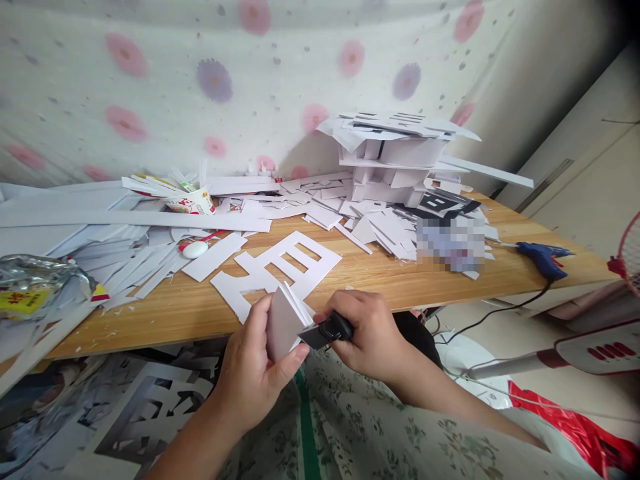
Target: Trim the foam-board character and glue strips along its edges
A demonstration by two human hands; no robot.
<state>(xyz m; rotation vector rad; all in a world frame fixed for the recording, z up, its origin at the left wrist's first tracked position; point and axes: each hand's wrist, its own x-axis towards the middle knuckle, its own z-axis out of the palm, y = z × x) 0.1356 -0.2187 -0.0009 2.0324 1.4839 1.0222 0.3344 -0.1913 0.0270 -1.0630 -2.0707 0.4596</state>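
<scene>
Boards [284, 325] gripped L hand [250, 370], cutter [334, 328] R hand [371, 331]

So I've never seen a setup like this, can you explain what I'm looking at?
There's no machine here, just a person's two bare hands. The single picture comes from a camera worn on the head, looking forward and down. The left hand holds white board pieces; the right hand grips a black cutter knife, its blade at their near edge. On the wooden table lie a white cut-out panel, many white scraps and a blue glue gun.
</scene>
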